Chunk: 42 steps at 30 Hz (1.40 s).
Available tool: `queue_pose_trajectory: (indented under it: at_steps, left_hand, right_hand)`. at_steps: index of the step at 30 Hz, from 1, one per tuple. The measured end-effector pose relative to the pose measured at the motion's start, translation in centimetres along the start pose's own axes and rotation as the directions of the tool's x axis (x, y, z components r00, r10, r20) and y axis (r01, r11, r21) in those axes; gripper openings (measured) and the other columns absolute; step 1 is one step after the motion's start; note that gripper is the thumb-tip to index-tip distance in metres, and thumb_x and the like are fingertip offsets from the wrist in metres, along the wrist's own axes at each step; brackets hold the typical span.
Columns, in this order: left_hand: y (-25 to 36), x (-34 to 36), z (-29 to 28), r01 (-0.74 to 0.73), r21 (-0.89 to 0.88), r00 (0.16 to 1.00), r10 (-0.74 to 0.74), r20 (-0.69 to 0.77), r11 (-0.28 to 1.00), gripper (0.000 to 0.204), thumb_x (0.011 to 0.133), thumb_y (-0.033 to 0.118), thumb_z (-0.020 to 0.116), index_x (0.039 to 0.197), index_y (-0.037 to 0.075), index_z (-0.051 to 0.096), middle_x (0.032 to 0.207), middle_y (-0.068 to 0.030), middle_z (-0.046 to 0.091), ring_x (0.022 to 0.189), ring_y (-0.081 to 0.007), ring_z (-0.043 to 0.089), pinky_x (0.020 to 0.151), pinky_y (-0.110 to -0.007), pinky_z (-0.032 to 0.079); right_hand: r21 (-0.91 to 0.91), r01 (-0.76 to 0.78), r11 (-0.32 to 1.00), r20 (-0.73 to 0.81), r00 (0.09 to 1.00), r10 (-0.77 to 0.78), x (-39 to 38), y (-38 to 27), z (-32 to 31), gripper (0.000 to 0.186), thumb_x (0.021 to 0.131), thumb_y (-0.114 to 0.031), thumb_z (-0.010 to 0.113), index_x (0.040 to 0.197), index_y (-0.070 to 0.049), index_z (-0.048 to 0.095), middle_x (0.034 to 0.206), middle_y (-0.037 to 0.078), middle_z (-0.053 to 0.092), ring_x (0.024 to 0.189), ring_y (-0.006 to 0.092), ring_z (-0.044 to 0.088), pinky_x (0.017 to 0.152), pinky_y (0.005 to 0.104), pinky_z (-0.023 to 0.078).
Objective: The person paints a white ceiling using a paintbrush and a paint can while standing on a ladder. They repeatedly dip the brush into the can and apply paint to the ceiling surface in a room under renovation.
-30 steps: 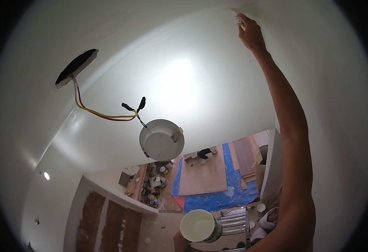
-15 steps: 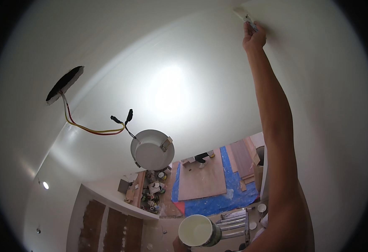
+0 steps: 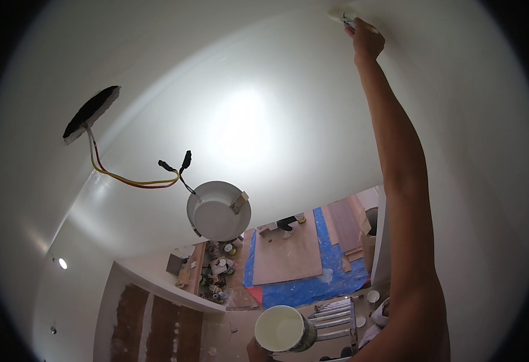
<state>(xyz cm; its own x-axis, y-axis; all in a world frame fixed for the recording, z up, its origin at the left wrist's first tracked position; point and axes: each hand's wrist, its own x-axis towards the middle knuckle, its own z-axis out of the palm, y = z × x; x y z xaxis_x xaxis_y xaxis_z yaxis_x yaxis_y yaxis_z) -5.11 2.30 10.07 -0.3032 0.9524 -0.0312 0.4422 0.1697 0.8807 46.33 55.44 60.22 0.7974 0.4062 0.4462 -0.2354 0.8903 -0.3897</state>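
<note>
High at the upper right, my right hand is closed round a paintbrush. The bristle end meets the white surface near a corner; hand and blur partly cover the brush. Down at the lower edge, my left hand grips the side of a paint bucket with pale, off-white paint inside. Most of that hand's fingers are hidden behind the bucket, which is held roughly upright.
A round downlight dangles on wires from a dark cut hole at left. Below stands a stepladder. The floor holds a blue sheet, boards and clutter. Another person's leg shows.
My right hand has moved slightly up, and the brush has swept leftward along the corner with its angle turned. My left hand and the bucket have barely shifted.
</note>
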Motion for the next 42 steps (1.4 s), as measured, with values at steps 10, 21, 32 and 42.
queue_pose_trajectory:
  at_steps: [10,21,32,42]
  left_hand:
    - [1.7,-0.2,0.2,0.121,-0.105,0.992,-0.123,-0.015,0.987,0.038,0.099,0.02,0.05,0.129,-0.002,0.059,0.107,-0.0154,0.071,0.087,-0.0235,0.066,0.072,-0.037,0.055]
    - [-2.2,0.3,1.4,-0.049,-0.234,0.994,0.024,-0.106,0.971,0.043,0.102,0.04,0.047,0.114,0.003,0.065,0.082,-0.0055,0.065,0.066,-0.0143,0.055,0.055,-0.032,0.044]
    - [-0.4,-0.1,1.6,-0.095,-0.237,0.988,0.061,-0.144,0.967,0.048,0.104,0.047,0.045,0.106,0.004,0.067,0.073,-0.0014,0.062,0.06,-0.011,0.051,0.05,-0.03,0.04]
    - [-2.2,1.0,0.9,0.006,0.021,0.993,-0.004,-0.121,1.0,0.035,0.102,0.026,0.049,0.097,-0.005,0.062,0.081,-0.0203,0.069,0.077,-0.0329,0.071,0.069,-0.042,0.053]
  right_hand:
    - [-0.079,-0.002,0.997,0.175,0.984,0.015,-3.0,0.1,2.5,0.031,0.09,-0.011,0.068,0.104,0.017,0.064,0.099,0.02,0.071,0.084,0.0248,0.075,0.079,0.0297,0.065]
    - [-0.176,0.042,0.984,0.198,0.98,-0.006,-7.0,1.6,5.5,0.029,0.086,-0.022,0.067,0.094,0.006,0.072,0.08,0.012,0.076,0.072,0.0168,0.076,0.069,0.0235,0.058]
    - [-0.254,0.034,0.967,0.288,0.957,0.042,-13.5,2.2,8.7,0.028,0.085,-0.026,0.074,0.09,0.001,0.071,0.073,0.007,0.074,0.066,0.0122,0.072,0.065,0.0243,0.057]
    - [-0.221,0.0,0.975,0.384,0.919,0.088,-18.5,4.2,12.8,0.03,0.085,-0.027,0.074,0.094,0.002,0.07,0.08,0.009,0.074,0.07,0.0134,0.072,0.069,0.0256,0.057]
